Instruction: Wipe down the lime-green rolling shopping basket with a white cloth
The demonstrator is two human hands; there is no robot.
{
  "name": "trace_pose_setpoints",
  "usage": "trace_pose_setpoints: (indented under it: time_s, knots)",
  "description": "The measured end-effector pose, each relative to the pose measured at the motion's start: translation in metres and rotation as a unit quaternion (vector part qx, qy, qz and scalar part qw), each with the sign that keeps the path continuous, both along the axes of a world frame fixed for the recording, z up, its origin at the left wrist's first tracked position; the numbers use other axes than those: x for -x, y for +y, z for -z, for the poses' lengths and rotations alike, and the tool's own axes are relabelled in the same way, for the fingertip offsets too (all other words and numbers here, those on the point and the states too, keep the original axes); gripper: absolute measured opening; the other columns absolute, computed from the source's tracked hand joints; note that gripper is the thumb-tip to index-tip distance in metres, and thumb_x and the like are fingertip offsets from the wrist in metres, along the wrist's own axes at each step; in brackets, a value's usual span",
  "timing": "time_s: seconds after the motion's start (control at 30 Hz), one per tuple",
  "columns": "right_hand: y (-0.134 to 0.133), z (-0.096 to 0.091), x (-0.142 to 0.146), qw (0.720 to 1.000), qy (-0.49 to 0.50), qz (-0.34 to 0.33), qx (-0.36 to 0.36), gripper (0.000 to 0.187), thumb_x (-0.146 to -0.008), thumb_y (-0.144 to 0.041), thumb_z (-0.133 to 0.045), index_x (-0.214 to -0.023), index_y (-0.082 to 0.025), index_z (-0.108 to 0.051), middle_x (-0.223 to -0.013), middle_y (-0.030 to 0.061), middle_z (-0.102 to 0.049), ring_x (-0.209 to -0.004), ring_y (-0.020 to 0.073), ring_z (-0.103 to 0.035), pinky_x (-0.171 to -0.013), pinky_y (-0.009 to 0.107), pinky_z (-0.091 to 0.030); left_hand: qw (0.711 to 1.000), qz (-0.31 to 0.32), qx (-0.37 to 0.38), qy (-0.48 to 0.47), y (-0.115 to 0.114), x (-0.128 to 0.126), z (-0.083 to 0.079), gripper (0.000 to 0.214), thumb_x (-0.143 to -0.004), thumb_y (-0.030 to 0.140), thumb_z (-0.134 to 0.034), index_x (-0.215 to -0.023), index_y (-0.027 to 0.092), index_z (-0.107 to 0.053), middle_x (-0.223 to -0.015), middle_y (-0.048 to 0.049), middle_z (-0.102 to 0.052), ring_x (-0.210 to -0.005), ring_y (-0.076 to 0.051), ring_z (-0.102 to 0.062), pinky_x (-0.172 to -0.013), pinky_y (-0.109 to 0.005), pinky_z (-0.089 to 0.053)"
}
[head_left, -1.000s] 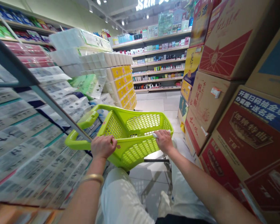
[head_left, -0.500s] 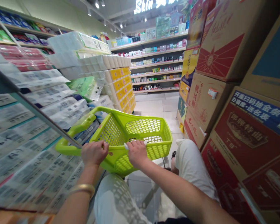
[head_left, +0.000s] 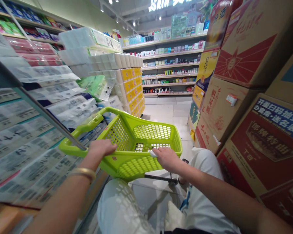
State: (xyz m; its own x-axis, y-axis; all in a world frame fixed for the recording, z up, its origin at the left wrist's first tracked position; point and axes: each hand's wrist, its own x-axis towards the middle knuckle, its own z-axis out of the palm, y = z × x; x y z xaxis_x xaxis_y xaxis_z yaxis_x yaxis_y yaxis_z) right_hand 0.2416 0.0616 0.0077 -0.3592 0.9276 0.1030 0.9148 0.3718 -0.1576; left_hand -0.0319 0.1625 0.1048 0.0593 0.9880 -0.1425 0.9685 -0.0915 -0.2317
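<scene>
A lime-green plastic shopping cart (head_left: pixel 146 164) stands sideways before my knees, its handle end to the left and its lattice basket to the right. My left hand (head_left: pixel 101 149), below a gold bangle (head_left: pixel 82 174), wraps over the near rim by the handle end, beside a grey metal pole. On the same rim, farther right, rests my right hand (head_left: pixel 167 158), closed on a small crumpled white wipe (head_left: pixel 152 153) that touches the rim. Whether it is paper or cloth, I cannot tell. The basket floor shows through with nothing large on it.
Stacked tissue packs (head_left: pixel 31 130) rise close on the left, with white paper rolls (head_left: pixel 114 61) behind. Tall cardboard cartons (head_left: pixel 266 143) crowd the right side. Shelves of small cosmetics (head_left: pixel 171 70) line the back, past a tiled floor (head_left: pixel 166 107).
My right hand has slid right along the cart's near rim with the white wipe, away from my left hand. The left hand stays by the handle end. The view has shifted slightly.
</scene>
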Motion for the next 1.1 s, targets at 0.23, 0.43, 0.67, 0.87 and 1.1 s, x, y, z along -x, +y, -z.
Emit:
trace_pose_setpoints:
  time_s: [0.23,0.43,0.67,0.87,1.1]
  knots:
    - [-0.008,0.004,-0.038,0.999,0.004,-0.003,0.04,0.046,-0.091,-0.019,-0.041,-0.137,-0.018,-0.044,-0.12,0.0126,-0.064,-0.109,0.023,-0.06,-0.09,0.032,-0.043,0.996,0.02,0.076,0.041,0.004,-0.001,0.005,0.054,-0.083,0.051,-0.033,-0.1,0.022,-0.075,-0.117,-0.0122,-0.069,-0.105,-0.032,-0.065,-0.081,-0.036,-0.049]
    - [0.015,-0.022,-0.002,0.991,-0.017,-0.089,0.096,0.057,-0.095,-0.026,-0.036,-0.15,-0.02,-0.023,-0.11,0.0141,-0.069,-0.093,0.0262,-0.067,-0.075,0.033,-0.048,0.994,0.032,0.083,0.057,0.004,0.001,0.006,0.054,-0.083,0.05,-0.032,-0.099,0.021,-0.075,-0.118,-0.012,-0.068,-0.106,-0.031,-0.064,-0.08,-0.033,-0.049]
    - [0.05,-0.035,0.073,0.979,-0.006,-0.187,0.084,0.057,-0.096,-0.026,-0.036,-0.149,-0.017,-0.019,-0.113,0.0143,-0.068,-0.098,0.0249,-0.067,-0.076,0.034,-0.05,0.995,0.027,0.075,0.061,0.0,-0.001,0.005,0.054,-0.083,0.045,-0.031,-0.106,0.018,-0.073,-0.12,-0.0162,-0.067,-0.108,-0.033,-0.063,-0.085,-0.04,-0.049]
    - [0.04,-0.026,0.066,0.987,-0.01,-0.153,0.053,0.043,-0.095,-0.027,-0.036,-0.138,-0.024,-0.037,-0.108,0.0105,-0.07,-0.089,0.0243,-0.069,-0.071,0.031,-0.05,0.997,0.015,0.056,0.052,-0.005,-0.002,0.004,0.051,-0.083,0.045,-0.032,-0.107,0.024,-0.072,-0.12,-0.0118,-0.068,-0.109,-0.03,-0.063,-0.086,-0.038,-0.049]
    - [0.011,-0.008,-0.023,0.994,-0.028,-0.066,0.079,0.043,-0.095,-0.03,-0.041,-0.138,-0.025,-0.042,-0.117,0.0099,-0.067,-0.1,0.0246,-0.066,-0.078,0.03,-0.048,0.998,0.004,0.046,0.03,-0.006,-0.007,-0.001,0.049,-0.08,0.046,-0.036,-0.101,0.022,-0.074,-0.115,-0.0135,-0.07,-0.106,-0.032,-0.065,-0.084,-0.04,-0.051]
